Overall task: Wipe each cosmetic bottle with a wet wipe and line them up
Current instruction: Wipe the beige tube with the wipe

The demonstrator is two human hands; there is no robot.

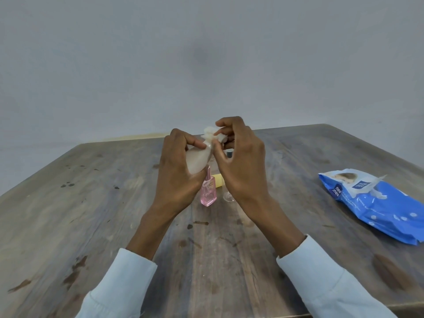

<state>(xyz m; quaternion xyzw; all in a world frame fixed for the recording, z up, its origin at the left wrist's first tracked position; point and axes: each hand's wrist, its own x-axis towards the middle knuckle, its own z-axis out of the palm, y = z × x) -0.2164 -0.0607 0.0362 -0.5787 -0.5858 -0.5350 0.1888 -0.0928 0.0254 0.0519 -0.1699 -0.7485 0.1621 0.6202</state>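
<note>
Weathered grey wood, stained all over, that's the table (96,203), and both hands are raised above the middle of it. The left hand (177,171) is curled around a pale, frosted bottle (197,160), thumb pressed on its upper part near the neck. The right hand (241,166) has its fingertips pinched on a scrunched white wipe (212,131), bunched right at the top of that bottle, so the cap end is mostly hidden. The bottle tilts a bit, top leaning toward the right hand.

On the table under the hands stands a pink bottle (208,191), square and see-through, upright, partly covered by the left palm. Just behind it there's a bit of a yellow bottle (219,181) poking out between the hands; can't tell if it's lying down. A clear bottle (228,196) shows beside the right wrist, only its base visible. A small dark cap (229,153) peeks out further back, by the right fingers.

Off to the right lies a blue wipes pack (376,203), flap open with a wipe sticking out. Light blue sleeves (330,281) on both arms.
</note>
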